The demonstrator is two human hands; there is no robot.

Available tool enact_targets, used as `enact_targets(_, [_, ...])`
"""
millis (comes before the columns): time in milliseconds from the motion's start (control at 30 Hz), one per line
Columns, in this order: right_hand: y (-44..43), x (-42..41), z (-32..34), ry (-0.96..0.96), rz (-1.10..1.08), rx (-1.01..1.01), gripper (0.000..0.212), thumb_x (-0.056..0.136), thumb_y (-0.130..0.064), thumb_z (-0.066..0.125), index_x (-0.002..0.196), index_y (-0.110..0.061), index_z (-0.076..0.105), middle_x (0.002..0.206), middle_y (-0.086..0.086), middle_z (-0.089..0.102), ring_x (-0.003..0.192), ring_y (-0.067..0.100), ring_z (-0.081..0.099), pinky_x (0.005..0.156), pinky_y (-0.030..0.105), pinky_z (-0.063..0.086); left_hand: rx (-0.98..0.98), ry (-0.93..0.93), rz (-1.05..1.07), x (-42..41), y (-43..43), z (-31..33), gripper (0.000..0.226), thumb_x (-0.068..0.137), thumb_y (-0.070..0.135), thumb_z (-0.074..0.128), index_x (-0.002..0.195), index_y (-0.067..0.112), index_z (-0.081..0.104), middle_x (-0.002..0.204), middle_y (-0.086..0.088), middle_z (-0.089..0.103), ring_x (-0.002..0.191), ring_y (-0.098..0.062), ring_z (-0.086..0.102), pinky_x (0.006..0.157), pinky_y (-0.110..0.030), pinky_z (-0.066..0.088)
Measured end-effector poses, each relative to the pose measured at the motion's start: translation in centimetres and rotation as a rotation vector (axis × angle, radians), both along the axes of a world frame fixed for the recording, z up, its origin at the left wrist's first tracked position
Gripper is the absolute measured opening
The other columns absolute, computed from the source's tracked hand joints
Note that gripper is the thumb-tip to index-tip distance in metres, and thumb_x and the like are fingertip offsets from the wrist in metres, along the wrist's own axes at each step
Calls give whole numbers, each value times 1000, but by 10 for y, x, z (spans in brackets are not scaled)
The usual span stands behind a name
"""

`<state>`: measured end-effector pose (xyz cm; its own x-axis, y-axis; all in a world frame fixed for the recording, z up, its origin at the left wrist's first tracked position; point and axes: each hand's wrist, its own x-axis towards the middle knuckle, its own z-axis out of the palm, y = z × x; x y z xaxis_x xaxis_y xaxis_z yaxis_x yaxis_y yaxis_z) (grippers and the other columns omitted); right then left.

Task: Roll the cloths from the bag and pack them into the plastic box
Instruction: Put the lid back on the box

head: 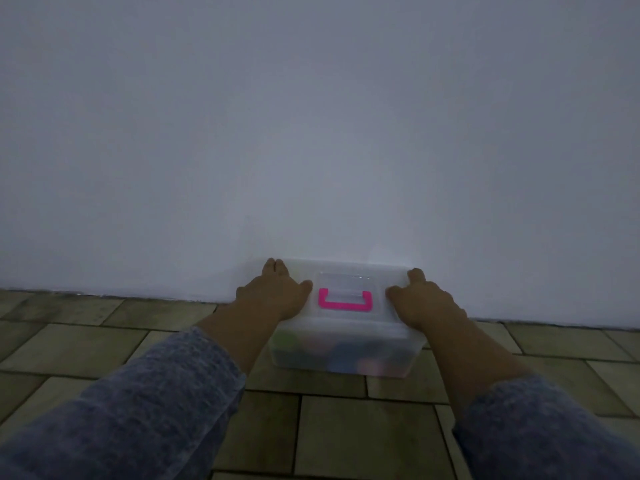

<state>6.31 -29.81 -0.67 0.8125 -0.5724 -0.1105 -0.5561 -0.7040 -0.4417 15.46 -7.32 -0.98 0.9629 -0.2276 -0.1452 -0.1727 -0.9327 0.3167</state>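
With the lid already on, the packing looks finished, and only setting the box aside seems left. Nearest, two grey sleeves reach over the tiled floor. Blurred coloured cloths show through the clear plastic box. Left hand and right hand lie flat on its lid, fingers spread, gripping nothing, beside the pink handle, against the far wall.
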Motion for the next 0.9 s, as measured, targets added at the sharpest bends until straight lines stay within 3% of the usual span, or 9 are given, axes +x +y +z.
enact_targets(133, [2, -1, -8, -58, -31, 25, 58, 87, -53, 34, 137, -28, 22, 131, 15, 42, 117, 39, 44, 98, 52, 38, 21, -25, 5, -2, 2, -3, 86, 88, 68, 23, 150, 16, -7, 159, 3, -12, 142, -33, 18, 112, -53, 22])
enact_targets(300, [2, 5, -11, -30, -122, 94, 70, 91, -51, 30, 149, -28, -3, 145, 19, 33, 126, 39, 41, 102, 49, 34, -9, -45, 44, -5, 1, -1, 85, 87, 69, 26, 150, 20, -4, 159, 5, -8, 140, -36, 22, 109, -55, 26])
enact_targets(433, [2, 8, -9, 0, -224, 154, 77, 85, -48, 35, 149, -21, 4, 142, 19, 40, 124, 39, 43, 102, 49, 37, -40, -37, 77, -8, 1, 0, 86, 85, 70, 29, 150, 23, -2, 159, 5, -9, 140, -38, 21, 108, -58, 26])
enact_targets(567, [4, 9, -9, -3, -245, 155, 77, 82, -49, 36, 147, -17, 9, 139, 19, 43, 122, 39, 45, 98, 49, 38, -96, -19, 193, -13, -1, 3, 88, 82, 72, 36, 149, 28, 3, 158, -8, -8, 137, -44, 25, 106, -60, 28])
enact_targets(700, [6, 3, -10, -41, -255, 85, 69, 81, -50, 36, 139, -18, 21, 125, 16, 49, 107, 36, 51, 81, 45, 40, -116, -22, 288, -18, -3, 4, 96, 77, 76, 38, 150, 23, 1, 152, -19, 17, 131, -42, 33, 104, -55, 34])
enact_targets(900, [14, -6, -8, -155, -257, -170, 52, 85, -49, 37, 125, -17, 35, 120, 13, 50, 107, 34, 52, 91, 47, 36, 44, -209, 325, -26, -4, 4, 97, 74, 81, 30, 149, 24, 7, 144, -16, 34, 128, -37, 36, 100, -52, 29])
